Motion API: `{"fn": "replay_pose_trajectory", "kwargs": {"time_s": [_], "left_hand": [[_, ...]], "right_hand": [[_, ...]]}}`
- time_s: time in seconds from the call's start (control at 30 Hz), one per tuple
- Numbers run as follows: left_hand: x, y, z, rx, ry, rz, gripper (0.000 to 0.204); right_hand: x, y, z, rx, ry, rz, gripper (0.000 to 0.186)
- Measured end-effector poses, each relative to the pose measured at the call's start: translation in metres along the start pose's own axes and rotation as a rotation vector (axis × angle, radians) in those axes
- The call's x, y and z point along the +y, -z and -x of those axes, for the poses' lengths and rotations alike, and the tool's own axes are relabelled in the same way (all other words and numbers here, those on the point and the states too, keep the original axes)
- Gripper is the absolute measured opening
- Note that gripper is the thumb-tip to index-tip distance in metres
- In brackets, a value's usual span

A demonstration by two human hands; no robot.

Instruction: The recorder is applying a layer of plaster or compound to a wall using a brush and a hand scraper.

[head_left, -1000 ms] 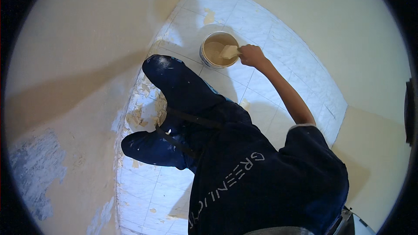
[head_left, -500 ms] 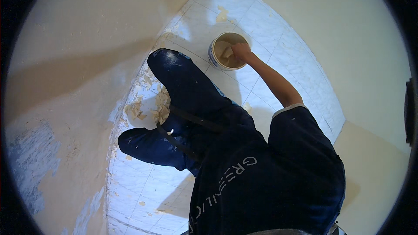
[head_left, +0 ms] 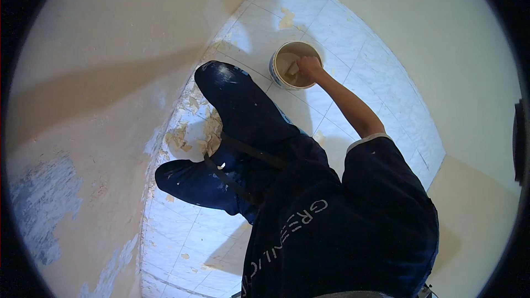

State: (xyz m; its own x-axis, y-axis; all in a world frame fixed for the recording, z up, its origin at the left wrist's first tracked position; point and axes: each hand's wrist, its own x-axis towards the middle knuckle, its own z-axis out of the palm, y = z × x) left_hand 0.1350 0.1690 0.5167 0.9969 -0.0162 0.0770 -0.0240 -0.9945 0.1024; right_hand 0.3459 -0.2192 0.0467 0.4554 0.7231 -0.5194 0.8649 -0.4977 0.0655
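My right hand (head_left: 309, 68) reaches over the right rim into a white bucket (head_left: 274, 72) standing on the tiled floor, closed round the handle of a paint-coated tool (head_left: 291, 73), perhaps a brush or scraper. The tool's head is down in the beige liquid inside, partly hidden by the hand and hard to make out. The bucket stands just right of my dark-trousered knee (head_left: 225, 80). My left hand is not in view.
A beige wall (head_left: 88, 132) with peeled grey patches runs along the left, with flakes (head_left: 211, 129) at its foot and around my legs. A pale wall (head_left: 419, 33) curves round the right in the fisheye picture. A dark object sits at the far right rim.
My right hand has moved down into the bucket with the tool, which earlier was raised near the rim with its pale head showing. The view has shifted slightly.
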Motion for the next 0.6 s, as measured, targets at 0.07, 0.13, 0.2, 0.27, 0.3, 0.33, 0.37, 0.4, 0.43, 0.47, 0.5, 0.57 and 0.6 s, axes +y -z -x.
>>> {"fn": "replay_pose_trajectory", "kwargs": {"time_s": [0.07,0.13,0.2,0.27,0.3,0.33,0.37,0.4,0.43,0.47,0.5,0.57,0.6], "left_hand": [[0.0,0.001,0.0,0.01,0.002,-0.012,0.047],[0.0,0.002,-0.002,0.019,0.001,-0.027,0.047],[-0.001,0.002,-0.002,0.033,-0.003,-0.04,0.046],[-0.001,0.003,-0.003,0.046,-0.002,-0.057,0.046],[-0.001,0.004,-0.003,0.055,-0.001,-0.063,0.045],[-0.001,0.004,-0.003,0.059,-0.003,-0.069,0.045],[-0.002,0.005,-0.003,0.066,0.0,-0.077,0.045],[-0.003,0.006,-0.004,0.074,-0.003,-0.083,0.044],[-0.004,0.007,-0.004,0.084,-0.005,-0.089,0.044],[-0.005,0.008,-0.005,0.092,-0.007,-0.096,0.044],[-0.005,0.009,-0.005,0.105,-0.01,-0.104,0.044],[-0.007,0.013,-0.006,0.128,-0.019,-0.127,0.043],[-0.008,0.015,-0.007,0.142,-0.025,-0.142,0.043]], "right_hand": [[-0.001,-0.001,0.001,0.021,0.007,-0.036,0.015],[-0.001,-0.001,0.001,0.02,-0.003,-0.064,0.014],[-0.001,0.001,0.002,0.004,-0.056,-0.003,0.014],[0.0,0.008,0.006,0.038,-0.008,0.004,0.014],[0.0,0.012,0.01,-0.006,-0.008,0.046,0.014],[0.002,0.017,0.017,0.03,0.009,0.035,0.014],[0.005,0.023,0.025,0.054,-0.022,-0.032,0.015],[0.009,0.029,0.034,0.088,-0.075,-0.076,0.015],[0.014,0.034,0.045,0.082,-0.059,-0.093,0.015],[0.02,0.037,0.059,0.123,-0.11,-0.154,0.019],[0.026,0.039,0.072,0.197,-0.144,-0.215,0.022],[0.038,0.038,0.098,0.272,-0.081,-0.476,0.023],[0.045,0.035,0.11,0.338,-0.036,-0.72,0.025]]}}
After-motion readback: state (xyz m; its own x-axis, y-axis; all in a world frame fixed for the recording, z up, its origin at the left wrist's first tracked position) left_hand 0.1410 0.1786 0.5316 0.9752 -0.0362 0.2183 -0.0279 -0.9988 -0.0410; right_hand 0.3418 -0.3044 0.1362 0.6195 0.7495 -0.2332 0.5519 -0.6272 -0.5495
